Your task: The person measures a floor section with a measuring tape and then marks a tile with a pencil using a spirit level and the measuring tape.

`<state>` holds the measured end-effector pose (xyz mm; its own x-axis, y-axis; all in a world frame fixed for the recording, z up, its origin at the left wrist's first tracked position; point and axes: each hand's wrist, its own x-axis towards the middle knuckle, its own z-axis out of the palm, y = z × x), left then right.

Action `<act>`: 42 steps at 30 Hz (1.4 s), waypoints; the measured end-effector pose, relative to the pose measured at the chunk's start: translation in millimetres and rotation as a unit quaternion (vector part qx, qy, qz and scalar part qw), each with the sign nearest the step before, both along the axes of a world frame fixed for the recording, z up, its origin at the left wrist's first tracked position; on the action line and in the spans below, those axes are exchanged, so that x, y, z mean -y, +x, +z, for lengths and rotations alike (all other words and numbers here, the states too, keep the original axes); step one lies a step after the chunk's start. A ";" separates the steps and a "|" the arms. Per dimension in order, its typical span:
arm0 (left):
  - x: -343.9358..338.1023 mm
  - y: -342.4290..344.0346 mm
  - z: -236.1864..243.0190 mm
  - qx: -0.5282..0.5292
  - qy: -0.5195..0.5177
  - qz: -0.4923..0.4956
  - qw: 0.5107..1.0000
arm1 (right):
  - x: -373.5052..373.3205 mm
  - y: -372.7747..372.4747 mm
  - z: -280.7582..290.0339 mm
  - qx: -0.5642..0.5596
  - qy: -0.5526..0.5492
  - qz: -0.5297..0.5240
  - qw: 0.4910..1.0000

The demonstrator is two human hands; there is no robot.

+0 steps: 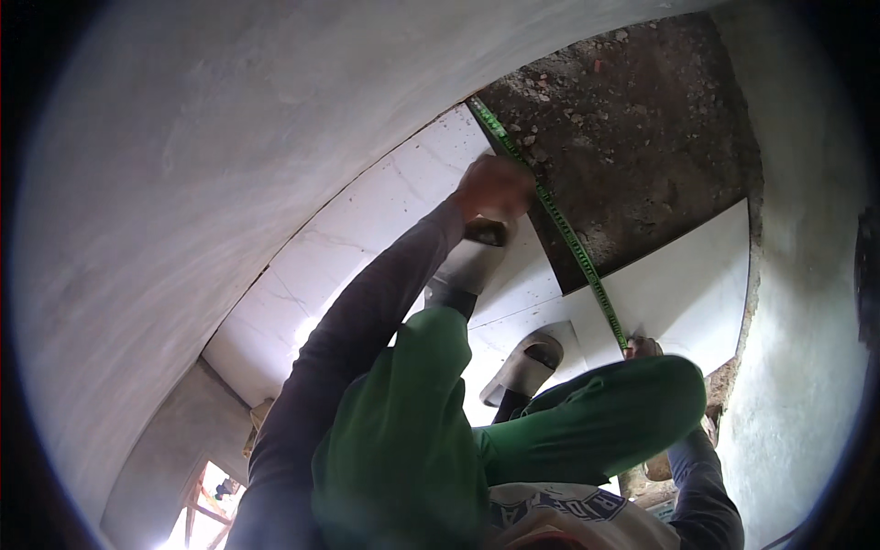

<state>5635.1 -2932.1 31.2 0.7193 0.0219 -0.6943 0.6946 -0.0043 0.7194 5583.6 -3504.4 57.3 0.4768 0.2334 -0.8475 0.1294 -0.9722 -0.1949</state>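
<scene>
A green measuring tape point(582, 255) stretches diagonally from the wall's foot across the edge of white marbled tiles point(367, 211) and a bare dark gap in the floor point(632, 119). My left hand point(492, 186) is blurred beside the tape's upper stretch, over my left foot; whether it grips the tape is unclear. At the tape's lower end, my right hand point(643, 348) is closed on it, partly hidden behind my bent right knee. My two slippered feet point(527, 362) rest on the tiles, below the hands and between them.
Plastered walls point(165, 165) curve along the left and top, with another wall point(797, 275) at the right. Rubble lies in the bare gap and along the right wall's foot. A bright opening point(206, 509) with wooden framing shows at the lower left. My green-trousered legs fill the lower middle.
</scene>
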 end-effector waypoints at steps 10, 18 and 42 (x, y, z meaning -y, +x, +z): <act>15.9 3.6 -13.7 -0.044 0.098 -0.039 0.993 | -17.8 -11.3 1.0 0.129 0.001 0.033 0.991; 27.6 27.2 16.2 -0.165 0.088 -0.011 0.982 | -35.6 1.8 11.3 0.134 0.059 0.042 0.988; 15.3 6.3 4.1 -0.051 -0.016 0.114 0.992 | -38.9 6.8 25.0 0.217 0.061 0.047 0.973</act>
<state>5641.4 -2947.5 35.3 0.6239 0.1529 -0.7664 0.7442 0.1829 0.6424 5590.3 -3465.5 82.3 0.7549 0.3797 -0.5347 0.3124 -0.9251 -0.2158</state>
